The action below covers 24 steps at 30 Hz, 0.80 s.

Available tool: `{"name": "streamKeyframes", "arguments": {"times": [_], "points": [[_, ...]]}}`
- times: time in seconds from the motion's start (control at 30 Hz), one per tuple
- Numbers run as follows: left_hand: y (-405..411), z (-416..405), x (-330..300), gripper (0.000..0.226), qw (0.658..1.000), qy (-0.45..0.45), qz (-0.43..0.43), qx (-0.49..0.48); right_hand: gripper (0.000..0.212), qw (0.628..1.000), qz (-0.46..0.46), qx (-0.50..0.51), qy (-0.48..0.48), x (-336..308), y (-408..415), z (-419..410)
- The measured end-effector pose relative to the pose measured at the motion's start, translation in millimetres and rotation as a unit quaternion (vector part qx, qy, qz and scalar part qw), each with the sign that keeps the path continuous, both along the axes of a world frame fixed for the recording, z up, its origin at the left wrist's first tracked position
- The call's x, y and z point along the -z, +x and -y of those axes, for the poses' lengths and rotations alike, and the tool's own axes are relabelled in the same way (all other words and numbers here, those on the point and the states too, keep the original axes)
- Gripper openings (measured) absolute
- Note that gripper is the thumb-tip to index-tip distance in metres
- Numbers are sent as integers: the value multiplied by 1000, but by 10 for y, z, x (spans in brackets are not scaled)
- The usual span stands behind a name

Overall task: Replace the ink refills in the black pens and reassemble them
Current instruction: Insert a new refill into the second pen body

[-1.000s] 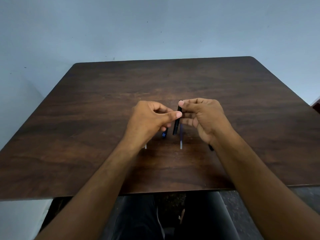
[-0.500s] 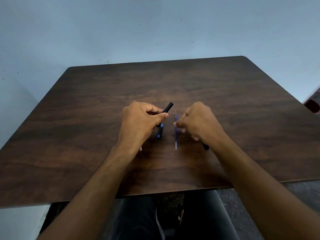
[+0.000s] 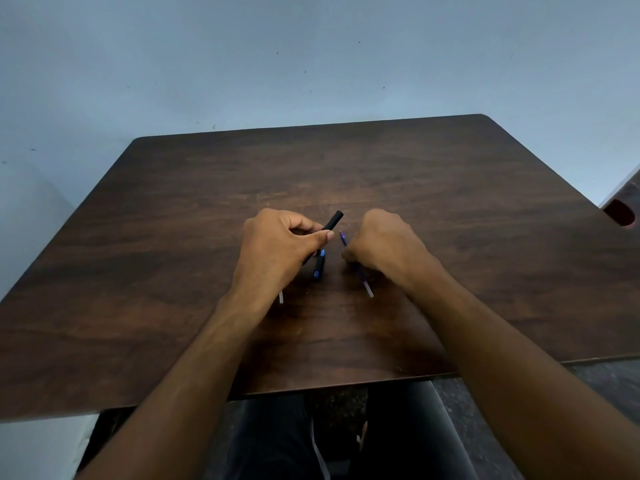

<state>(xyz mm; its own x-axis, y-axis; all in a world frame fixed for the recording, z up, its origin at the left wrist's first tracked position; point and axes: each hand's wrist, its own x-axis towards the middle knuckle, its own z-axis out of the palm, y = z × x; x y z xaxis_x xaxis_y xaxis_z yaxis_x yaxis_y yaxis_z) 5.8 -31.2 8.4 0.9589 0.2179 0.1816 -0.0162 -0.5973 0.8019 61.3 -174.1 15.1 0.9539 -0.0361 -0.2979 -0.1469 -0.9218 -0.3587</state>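
Now gripping the black pen barrel (image 3: pixel 331 221) in the left hand (image 3: pixel 277 247), long axis slanted, open end pointing up and away to the right. Pinching the blue ink refill (image 3: pixel 343 238) in the right hand (image 3: pixel 382 244), tip aimed up-left toward the barrel, clear tail trailing down-right over the table (image 3: pixel 173 237). Between both hands, probably a blue-tipped pen piece (image 3: pixel 318 268), lying near-upright in view.

Black pen barrel (image 3: pixel 333 220), blue refill (image 3: pixel 343 239) (clear-ended) — dark-brown table (image 3: pixel 450 209).
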Motion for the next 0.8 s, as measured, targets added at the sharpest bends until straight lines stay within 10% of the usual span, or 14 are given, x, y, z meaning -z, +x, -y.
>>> {"name": "streamKeyframes", "arguments": {"times": [0.17,0.4,0.57,0.8], "points": [[-34,-12,4,13,1000,-20,-4,2,27,977,5,65,205,22,-35,183],[-42,-76,-8,19,999,-29,-26,26,24,799,4,141,584,73,-91,400],[-45,-81,-31,19,998,-48,-15,22,19,729,93,151,661,-37,-68,443],[-54,-79,-22,16,998,-47,-1,32,18,735,160,136,645,-169,-88,462]]}}
